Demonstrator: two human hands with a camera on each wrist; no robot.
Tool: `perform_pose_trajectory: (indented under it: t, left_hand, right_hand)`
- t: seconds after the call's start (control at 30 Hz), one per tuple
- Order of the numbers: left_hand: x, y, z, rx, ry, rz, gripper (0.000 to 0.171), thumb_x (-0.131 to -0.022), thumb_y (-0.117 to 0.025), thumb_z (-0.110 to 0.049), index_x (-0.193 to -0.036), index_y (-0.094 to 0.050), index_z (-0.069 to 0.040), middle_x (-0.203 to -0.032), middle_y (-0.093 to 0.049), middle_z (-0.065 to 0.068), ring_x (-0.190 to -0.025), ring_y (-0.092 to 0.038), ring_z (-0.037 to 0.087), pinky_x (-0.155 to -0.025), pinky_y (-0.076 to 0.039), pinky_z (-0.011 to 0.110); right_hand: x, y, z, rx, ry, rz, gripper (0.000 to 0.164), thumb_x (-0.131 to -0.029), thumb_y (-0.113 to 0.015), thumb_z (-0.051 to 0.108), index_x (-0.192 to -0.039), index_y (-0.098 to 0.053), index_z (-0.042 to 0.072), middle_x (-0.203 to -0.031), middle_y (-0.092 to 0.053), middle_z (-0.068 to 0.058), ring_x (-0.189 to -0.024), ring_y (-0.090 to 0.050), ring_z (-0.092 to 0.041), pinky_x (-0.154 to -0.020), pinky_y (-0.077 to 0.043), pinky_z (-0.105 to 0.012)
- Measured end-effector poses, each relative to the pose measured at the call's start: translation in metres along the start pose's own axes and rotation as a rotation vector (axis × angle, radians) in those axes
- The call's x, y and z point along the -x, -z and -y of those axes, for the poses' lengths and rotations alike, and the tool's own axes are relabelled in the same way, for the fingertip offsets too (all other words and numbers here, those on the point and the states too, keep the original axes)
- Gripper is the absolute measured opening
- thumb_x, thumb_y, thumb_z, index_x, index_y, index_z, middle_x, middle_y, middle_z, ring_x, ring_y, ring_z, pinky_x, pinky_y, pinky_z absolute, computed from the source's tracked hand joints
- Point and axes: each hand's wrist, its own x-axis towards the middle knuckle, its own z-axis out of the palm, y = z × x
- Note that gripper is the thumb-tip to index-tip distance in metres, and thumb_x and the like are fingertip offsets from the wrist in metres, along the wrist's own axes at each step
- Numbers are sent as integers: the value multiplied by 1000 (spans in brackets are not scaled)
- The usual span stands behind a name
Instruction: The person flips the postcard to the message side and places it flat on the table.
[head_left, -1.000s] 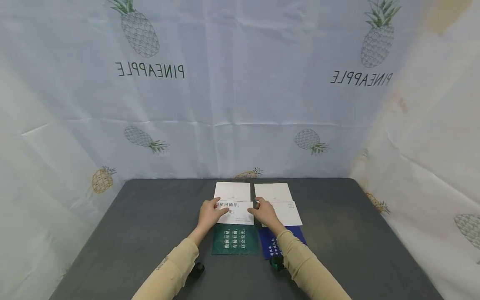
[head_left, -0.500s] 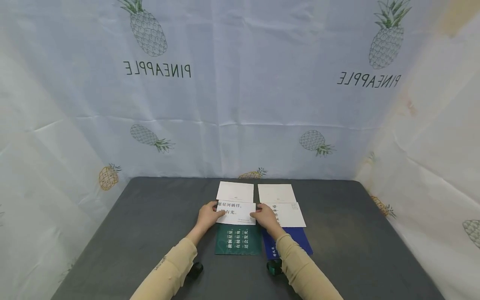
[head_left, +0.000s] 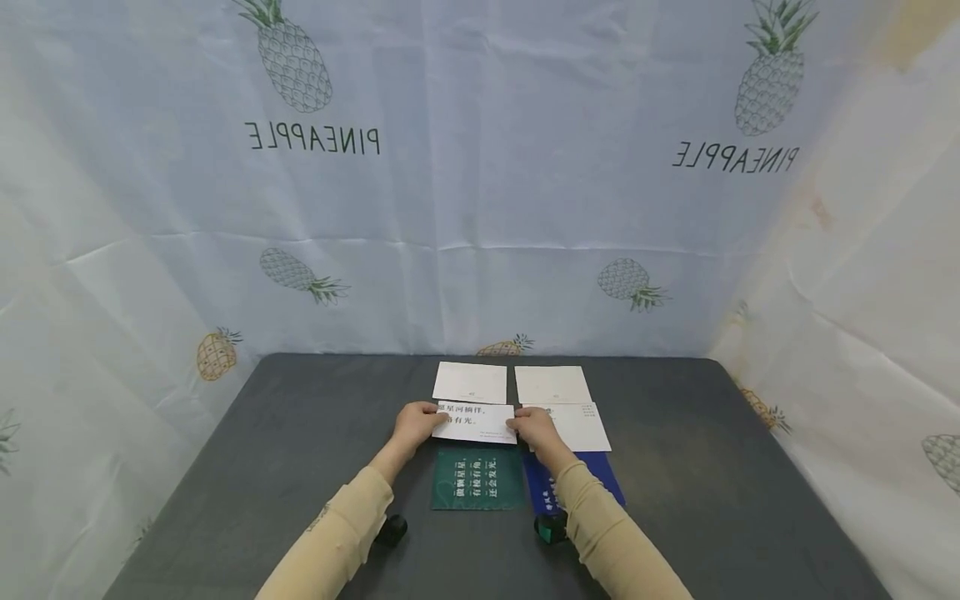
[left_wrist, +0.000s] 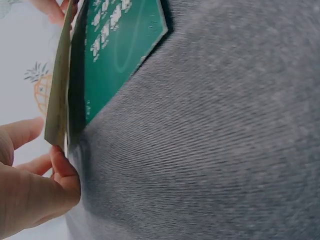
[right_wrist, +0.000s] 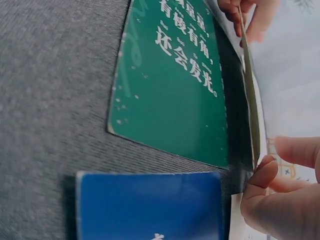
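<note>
We're holding the white printed card (head_left: 476, 423) between our hands, left hand (head_left: 414, 423) pinching one end, right hand (head_left: 538, 427) pinching the other, green card (head_left: 478, 479) lying on the table (head_left: 690, 492) nearer us than both hands, blue card (right_wrist: 150, 202) lying near the right hand.

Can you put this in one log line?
left hand: pinches white card, left end; right hand: pinches its right end; white card: raised; green card: on table; blue card: beside green

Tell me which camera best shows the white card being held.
The head view, because there the white card shows its lettered face. Both wrist views catch it nearly edge-on, as a narrow strip with no lettering showing.
</note>
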Motion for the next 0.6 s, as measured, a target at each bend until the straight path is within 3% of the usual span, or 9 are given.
perform_pose_trajectory:
  t: [0.07,0.17,0.4,0.6]
  left_hand:
    - [0,2,-1,16,8,7,35,-84,-66,-17,-110,-64,7,-104,-66,21,-87,-63,25,-74,-51,37]
    - [0,4,-4,50,8,16,37,-84,-65,-16,-112,-63,8,-106,-66,21,-88,-63,25,-76,-50,37]
    - [-4,7,-5,156,10,-45,27,-84,-64,-8,-106,-63,6,-98,-64,20,-81,-61,22,-69,-48,30]
    - [-8,11,-8,211,6,-105,20,-82,-66,-8,-99,-64,3,-87,-64,14,-74,-58,19,-65,-47,27]
  right_hand:
    - [-1,1,1,-37,-7,5,43,-85,-58,8,-123,-53,-11,-113,-60,-23,-81,-54,-19,-70,-48,-30]
    - [-2,2,4,-97,-29,11,42,-86,-57,7,-124,-53,-11,-110,-60,-20,-75,-49,-15,-63,-41,-23]
    - [-6,2,10,-171,-54,-20,40,-87,-57,7,-124,-54,-9,-116,-59,-21,-88,-52,-19,-72,-44,-25]
    - [-6,4,18,-224,-24,-105,31,-88,-57,8,-116,-60,-5,-96,-63,-14,-78,-53,-15,-70,-45,-26]
